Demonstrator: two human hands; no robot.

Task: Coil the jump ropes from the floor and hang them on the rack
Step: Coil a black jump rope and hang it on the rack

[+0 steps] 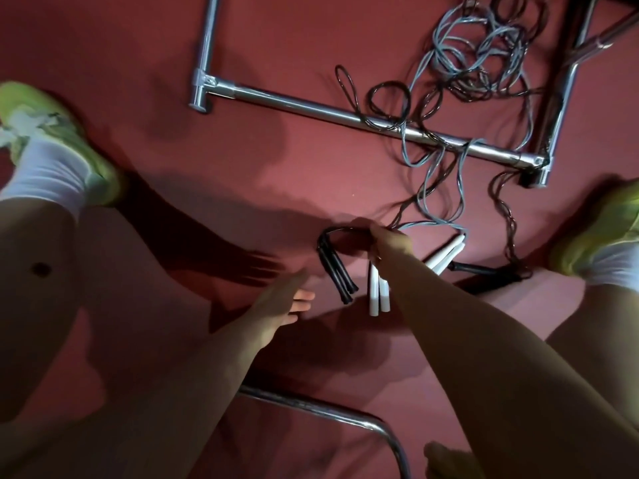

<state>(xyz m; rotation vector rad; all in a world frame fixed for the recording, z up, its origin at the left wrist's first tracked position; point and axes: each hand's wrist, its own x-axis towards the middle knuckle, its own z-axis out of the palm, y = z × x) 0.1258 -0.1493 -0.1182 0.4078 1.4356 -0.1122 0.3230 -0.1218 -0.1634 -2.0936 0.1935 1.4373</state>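
My right hand grips several jump rope cords near their handles, low over the red floor. A pair of black handles and a pair of white handles hang down from it. Another pair of white handles and a black handle lie on the floor just right of the hand. The grey and dark cords trail away into a tangled heap at the upper right, draped over the chrome rack's base bar. My left hand hovers left of the black handles, fingers straight, holding nothing.
The chrome rack's upright stands at the right and a second leg at the upper left. A curved chrome tube crosses the bottom centre. My feet in yellow-green shoes stand wide apart on the red floor.
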